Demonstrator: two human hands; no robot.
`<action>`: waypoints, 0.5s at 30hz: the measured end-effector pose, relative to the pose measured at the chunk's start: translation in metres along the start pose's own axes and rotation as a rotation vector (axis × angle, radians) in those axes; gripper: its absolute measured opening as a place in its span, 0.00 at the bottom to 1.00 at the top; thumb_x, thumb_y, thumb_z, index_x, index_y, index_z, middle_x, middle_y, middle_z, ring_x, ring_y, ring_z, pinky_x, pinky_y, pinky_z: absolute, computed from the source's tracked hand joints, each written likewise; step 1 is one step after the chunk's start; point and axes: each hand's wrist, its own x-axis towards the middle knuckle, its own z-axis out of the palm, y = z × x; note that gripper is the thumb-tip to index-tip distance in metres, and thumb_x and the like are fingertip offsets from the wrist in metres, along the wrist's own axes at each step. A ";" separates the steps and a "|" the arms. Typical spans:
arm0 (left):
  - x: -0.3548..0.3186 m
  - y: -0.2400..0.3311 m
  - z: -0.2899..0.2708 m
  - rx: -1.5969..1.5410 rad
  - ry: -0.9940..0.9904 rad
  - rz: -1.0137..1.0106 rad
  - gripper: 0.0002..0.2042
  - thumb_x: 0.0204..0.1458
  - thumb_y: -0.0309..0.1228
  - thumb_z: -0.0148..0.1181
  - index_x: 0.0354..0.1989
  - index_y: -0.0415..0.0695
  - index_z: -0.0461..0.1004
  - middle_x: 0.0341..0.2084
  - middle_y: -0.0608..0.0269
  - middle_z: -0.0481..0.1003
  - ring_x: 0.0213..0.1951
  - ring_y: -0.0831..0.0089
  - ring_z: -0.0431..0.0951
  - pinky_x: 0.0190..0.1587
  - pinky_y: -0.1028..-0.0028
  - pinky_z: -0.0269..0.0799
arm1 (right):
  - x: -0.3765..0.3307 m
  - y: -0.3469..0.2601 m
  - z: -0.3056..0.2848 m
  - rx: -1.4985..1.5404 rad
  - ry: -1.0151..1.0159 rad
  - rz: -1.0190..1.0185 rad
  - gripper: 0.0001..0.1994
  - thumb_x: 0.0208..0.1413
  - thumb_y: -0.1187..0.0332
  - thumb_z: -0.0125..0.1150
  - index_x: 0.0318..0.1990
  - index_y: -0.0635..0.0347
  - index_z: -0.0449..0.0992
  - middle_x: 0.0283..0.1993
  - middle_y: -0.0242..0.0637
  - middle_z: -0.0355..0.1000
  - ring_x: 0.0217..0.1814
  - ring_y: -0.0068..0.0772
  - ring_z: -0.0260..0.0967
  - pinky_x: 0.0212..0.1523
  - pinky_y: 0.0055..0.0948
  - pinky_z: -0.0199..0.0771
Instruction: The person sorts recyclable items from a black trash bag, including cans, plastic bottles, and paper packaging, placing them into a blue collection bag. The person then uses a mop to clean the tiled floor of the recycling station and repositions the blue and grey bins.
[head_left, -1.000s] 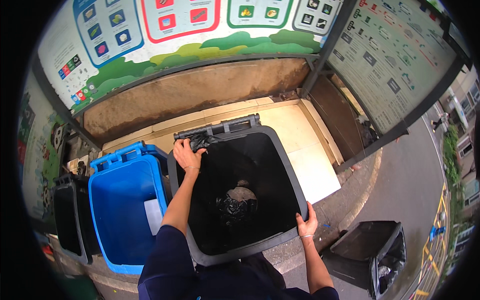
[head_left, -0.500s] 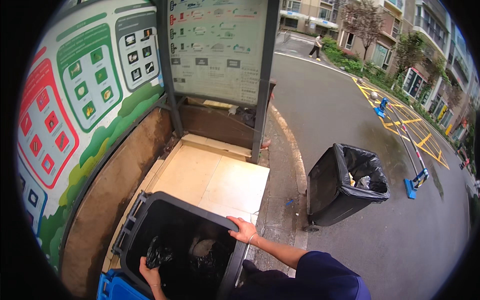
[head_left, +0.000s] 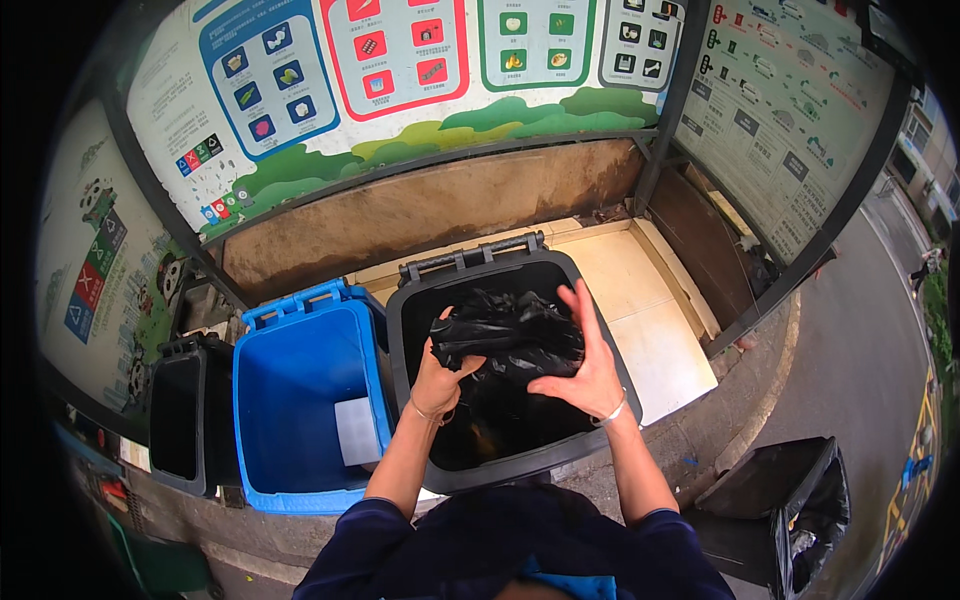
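Observation:
A bunched black plastic bag (head_left: pixel 508 330) is held up over the mouth of a large black wheeled bin (head_left: pixel 540 461). My left hand (head_left: pixel 438 380) is closed around the bag's left end. On the other side, my right hand (head_left: pixel 596 372) has its thumb and fingers spread apart at the bag's right edge; whether it touches the plastic is hard to tell. Beneath the bag, the bin's interior is dark, with a small brownish patch low inside it.
A blue bin (head_left: pixel 300 375) with a white boxy item (head_left: pixel 357 431) inside stands close on the left, beside a smaller black bin (head_left: pixel 177 415). At lower right is a lined black bin (head_left: pixel 815 520) holding some rubbish. Behind runs a brown panel (head_left: pixel 430 205) under printed boards.
My view has swung left, bringing the blue bin fully into sight. My right hand has left the bin's rim and come to the black bag, which my left hand has raised.

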 end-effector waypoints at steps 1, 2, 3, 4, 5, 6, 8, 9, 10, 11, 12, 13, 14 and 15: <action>-0.002 0.004 0.007 -0.075 -0.002 0.011 0.17 0.42 0.16 0.64 0.44 0.37 0.73 0.38 0.67 0.76 0.41 0.76 0.73 0.49 0.75 0.67 | 0.007 -0.010 0.005 0.113 0.027 0.097 0.47 0.33 0.66 0.77 0.64 0.63 0.55 0.57 0.43 0.66 0.56 0.34 0.65 0.56 0.29 0.64; -0.004 0.012 0.011 -0.050 0.027 0.016 0.17 0.42 0.15 0.63 0.43 0.37 0.73 0.37 0.66 0.76 0.40 0.76 0.73 0.48 0.75 0.67 | 0.006 -0.002 0.008 0.311 0.025 0.219 0.36 0.36 0.71 0.74 0.57 0.64 0.64 0.49 0.38 0.70 0.48 0.28 0.68 0.49 0.24 0.67; -0.004 0.019 0.014 -0.026 0.057 0.023 0.16 0.42 0.13 0.61 0.42 0.37 0.74 0.37 0.66 0.77 0.40 0.76 0.74 0.47 0.75 0.68 | 0.002 0.007 0.012 0.510 0.020 0.341 0.25 0.40 0.75 0.71 0.50 0.64 0.73 0.41 0.33 0.74 0.40 0.21 0.70 0.42 0.20 0.70; -0.007 0.024 0.010 0.050 0.089 0.014 0.16 0.42 0.12 0.60 0.41 0.37 0.74 0.36 0.66 0.77 0.39 0.77 0.74 0.46 0.75 0.69 | -0.001 0.000 0.016 0.399 0.038 0.271 0.10 0.44 0.80 0.66 0.36 0.65 0.78 0.29 0.25 0.74 0.30 0.13 0.68 0.34 0.15 0.69; -0.009 0.030 0.003 0.126 0.122 0.005 0.16 0.41 0.11 0.59 0.40 0.37 0.74 0.36 0.66 0.77 0.38 0.77 0.74 0.45 0.75 0.69 | -0.003 -0.009 0.013 0.278 0.028 0.224 0.09 0.44 0.81 0.65 0.36 0.66 0.78 0.28 0.26 0.74 0.30 0.14 0.68 0.32 0.15 0.68; -0.011 0.035 -0.001 0.199 0.156 -0.005 0.15 0.41 0.10 0.58 0.40 0.37 0.75 0.35 0.66 0.77 0.38 0.77 0.74 0.45 0.75 0.70 | 0.000 -0.013 0.013 0.285 0.019 0.216 0.09 0.44 0.81 0.65 0.35 0.66 0.78 0.28 0.25 0.74 0.30 0.14 0.67 0.32 0.15 0.68; -0.021 0.038 -0.009 0.265 0.138 0.005 0.15 0.41 0.09 0.56 0.38 0.37 0.75 0.34 0.66 0.77 0.37 0.79 0.74 0.43 0.76 0.70 | -0.001 -0.012 0.015 0.277 -0.026 0.278 0.10 0.43 0.82 0.63 0.35 0.66 0.77 0.28 0.27 0.74 0.30 0.14 0.68 0.32 0.16 0.68; -0.026 0.038 -0.013 0.297 0.129 0.010 0.15 0.41 0.09 0.55 0.37 0.37 0.76 0.33 0.67 0.77 0.37 0.80 0.74 0.42 0.77 0.71 | -0.004 -0.011 0.016 0.280 -0.033 0.252 0.10 0.43 0.82 0.63 0.36 0.66 0.77 0.30 0.28 0.75 0.32 0.15 0.69 0.34 0.16 0.69; -0.029 0.037 -0.019 0.320 0.072 0.077 0.14 0.42 0.09 0.54 0.37 0.36 0.75 0.33 0.68 0.77 0.36 0.81 0.73 0.40 0.79 0.70 | -0.007 -0.012 0.017 0.283 -0.035 0.224 0.11 0.43 0.82 0.63 0.37 0.66 0.77 0.31 0.30 0.76 0.33 0.16 0.70 0.36 0.16 0.70; -0.035 0.039 -0.022 0.313 0.021 0.093 0.14 0.42 0.10 0.55 0.37 0.36 0.75 0.33 0.69 0.77 0.36 0.81 0.73 0.40 0.80 0.69 | -0.011 -0.010 0.016 0.281 -0.035 0.204 0.12 0.42 0.82 0.62 0.38 0.67 0.77 0.32 0.31 0.76 0.34 0.16 0.70 0.38 0.16 0.70; -0.038 0.043 -0.019 0.200 0.002 0.069 0.13 0.42 0.11 0.56 0.37 0.36 0.75 0.33 0.69 0.77 0.35 0.82 0.73 0.40 0.81 0.69 | -0.016 0.000 0.012 0.251 -0.153 0.149 0.18 0.39 0.83 0.63 0.42 0.65 0.77 0.38 0.33 0.76 0.39 0.20 0.72 0.42 0.19 0.71; -0.044 0.048 -0.018 0.093 -0.008 0.044 0.13 0.41 0.12 0.57 0.37 0.35 0.75 0.33 0.69 0.77 0.35 0.82 0.73 0.40 0.81 0.69 | -0.019 -0.011 0.010 0.314 -0.279 0.165 0.28 0.35 0.78 0.69 0.51 0.62 0.73 0.47 0.36 0.74 0.50 0.26 0.70 0.50 0.25 0.69; -0.046 0.046 -0.022 0.123 -0.050 0.020 0.13 0.41 0.12 0.57 0.37 0.36 0.75 0.33 0.69 0.76 0.35 0.82 0.72 0.40 0.81 0.69 | -0.017 -0.030 0.006 0.323 -0.377 0.135 0.35 0.33 0.74 0.72 0.56 0.60 0.68 0.51 0.37 0.71 0.55 0.29 0.67 0.53 0.28 0.67; -0.046 0.050 -0.023 0.154 -0.095 -0.005 0.13 0.41 0.12 0.58 0.37 0.36 0.75 0.33 0.69 0.76 0.35 0.82 0.72 0.40 0.81 0.68 | -0.010 -0.050 0.003 0.335 -0.471 0.102 0.41 0.32 0.70 0.75 0.61 0.59 0.64 0.56 0.38 0.68 0.60 0.31 0.63 0.56 0.31 0.64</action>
